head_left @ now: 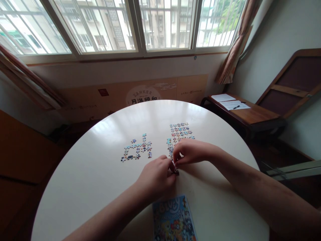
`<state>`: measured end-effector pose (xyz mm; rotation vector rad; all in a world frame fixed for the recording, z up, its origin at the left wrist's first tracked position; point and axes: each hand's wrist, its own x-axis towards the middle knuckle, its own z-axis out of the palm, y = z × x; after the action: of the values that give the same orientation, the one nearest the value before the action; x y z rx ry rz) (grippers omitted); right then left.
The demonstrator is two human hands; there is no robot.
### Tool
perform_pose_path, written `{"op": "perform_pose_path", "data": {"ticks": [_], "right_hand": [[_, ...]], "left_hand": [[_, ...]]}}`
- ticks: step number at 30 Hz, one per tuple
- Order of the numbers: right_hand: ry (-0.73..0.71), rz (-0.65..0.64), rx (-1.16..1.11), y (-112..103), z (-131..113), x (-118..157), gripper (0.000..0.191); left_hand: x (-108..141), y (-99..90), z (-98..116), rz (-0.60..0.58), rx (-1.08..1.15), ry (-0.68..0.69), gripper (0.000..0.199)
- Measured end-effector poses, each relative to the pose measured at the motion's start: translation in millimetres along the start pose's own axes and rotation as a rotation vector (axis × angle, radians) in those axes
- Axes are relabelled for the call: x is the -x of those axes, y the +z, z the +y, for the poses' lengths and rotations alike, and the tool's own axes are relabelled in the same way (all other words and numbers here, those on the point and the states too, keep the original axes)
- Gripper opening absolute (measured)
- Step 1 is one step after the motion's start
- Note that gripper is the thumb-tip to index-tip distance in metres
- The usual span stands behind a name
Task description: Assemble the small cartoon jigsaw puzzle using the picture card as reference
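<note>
My left hand and my right hand meet over the middle of the round white table, fingers closed on small jigsaw puzzle pieces. How many pieces they pinch is hidden by the fingers. Just beyond my right hand lie rows of loose puzzle pieces, with a narrow strip of pieces reaching toward my fingers. To the left of my hands sits a partly joined puzzle section with gaps in it. A blue illustrated puzzle box or booklet marked "Bluey" lies nearest me, below my left hand.
The round white table spreads out around my hands. Beyond it stand a large printed cardboard panel and a barred window. At right, a wooden side table carries papers and a pen.
</note>
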<state>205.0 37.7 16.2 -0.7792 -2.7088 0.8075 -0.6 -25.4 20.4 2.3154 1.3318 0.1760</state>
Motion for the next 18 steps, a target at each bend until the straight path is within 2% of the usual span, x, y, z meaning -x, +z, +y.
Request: {"op": "perform_pose_path", "data": {"ticks": [7,18], "right_hand": [[0.015,-0.001,0.014,-0.1,-0.8,0.5,0.013],[0.017,-0.011,0.058,-3.8,-5.7,2.3,0.013]], "left_hand": [[-1.7,3.4,-1.0,0.043,0.004,0.005,0.014],[-0.5,1.5,-1.8,0.025,-0.019,0.012,0.014]]}}
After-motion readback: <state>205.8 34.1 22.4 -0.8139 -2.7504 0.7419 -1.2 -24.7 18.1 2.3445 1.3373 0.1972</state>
